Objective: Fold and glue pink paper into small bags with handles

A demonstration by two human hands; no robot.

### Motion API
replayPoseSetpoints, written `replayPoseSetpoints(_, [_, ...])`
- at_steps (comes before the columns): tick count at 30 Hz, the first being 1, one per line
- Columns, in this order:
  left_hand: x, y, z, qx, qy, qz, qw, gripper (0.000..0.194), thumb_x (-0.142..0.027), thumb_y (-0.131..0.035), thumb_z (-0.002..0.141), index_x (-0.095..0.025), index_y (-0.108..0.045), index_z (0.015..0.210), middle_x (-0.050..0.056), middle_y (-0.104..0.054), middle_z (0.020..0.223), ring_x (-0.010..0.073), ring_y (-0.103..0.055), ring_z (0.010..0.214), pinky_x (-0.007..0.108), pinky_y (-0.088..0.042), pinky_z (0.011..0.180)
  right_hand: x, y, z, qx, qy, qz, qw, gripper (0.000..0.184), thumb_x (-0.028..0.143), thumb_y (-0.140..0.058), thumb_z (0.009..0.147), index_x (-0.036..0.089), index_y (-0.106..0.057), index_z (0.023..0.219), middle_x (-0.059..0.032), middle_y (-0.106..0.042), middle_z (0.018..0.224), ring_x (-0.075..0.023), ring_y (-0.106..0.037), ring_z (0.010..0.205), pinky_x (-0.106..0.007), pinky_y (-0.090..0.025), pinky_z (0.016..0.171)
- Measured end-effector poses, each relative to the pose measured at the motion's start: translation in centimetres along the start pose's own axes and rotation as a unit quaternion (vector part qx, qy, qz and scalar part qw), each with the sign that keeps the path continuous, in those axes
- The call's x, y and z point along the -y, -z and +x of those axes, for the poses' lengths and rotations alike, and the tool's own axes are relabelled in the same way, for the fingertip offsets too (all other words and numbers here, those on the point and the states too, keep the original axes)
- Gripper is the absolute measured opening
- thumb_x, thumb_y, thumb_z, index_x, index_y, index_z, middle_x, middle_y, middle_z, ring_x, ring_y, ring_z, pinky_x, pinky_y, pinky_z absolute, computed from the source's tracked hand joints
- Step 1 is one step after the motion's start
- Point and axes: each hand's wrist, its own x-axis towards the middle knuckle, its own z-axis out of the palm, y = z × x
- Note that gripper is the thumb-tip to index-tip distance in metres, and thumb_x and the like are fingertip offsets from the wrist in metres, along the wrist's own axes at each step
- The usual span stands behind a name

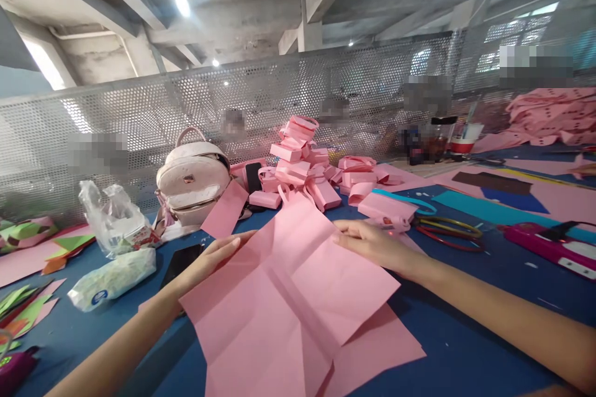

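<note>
A large pink paper sheet (261, 285), marked with fold creases, is held up in front of me. My left hand (226, 251) grips its upper left edge, with most of the fingers hidden behind the paper. On the far right edge my right hand (365, 243) pinches the sheet between thumb and fingers. Another pink piece (386, 347) shows beneath the sheet's lower right, just above the blue table (447, 347). Beyond the sheet rises a pile of folded pink paper boxes (295, 164), some with strap-like handles.
A pale backpack (193, 177) stands at the back left. Near it are a clear plastic bag (116, 223), a tissue pack (114, 278) and a dark phone (181, 263). To the right lie coloured strips (449, 229) and a magenta power strip (549, 248). A perforated metal screen (261, 93) closes off the back.
</note>
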Motion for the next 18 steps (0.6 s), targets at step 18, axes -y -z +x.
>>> replayPoseSetpoints(18, [1.6,-1.1,0.0,-0.086,0.001,0.002,0.996,0.058,-0.065,-0.074,0.073,-0.021,-0.074,0.111,0.006,-0.073,0.119,0.0344,-0.056,0.126,0.04,-0.044,0.107,-0.7,-0.7,1.5,0.012,0.021,-0.022,0.999,0.035,0.05,-0.062,0.085,0.017,-0.054,0.076,0.0053,-0.041,0.064,-0.0103,-0.039,0.057,-0.021,-0.026,0.05])
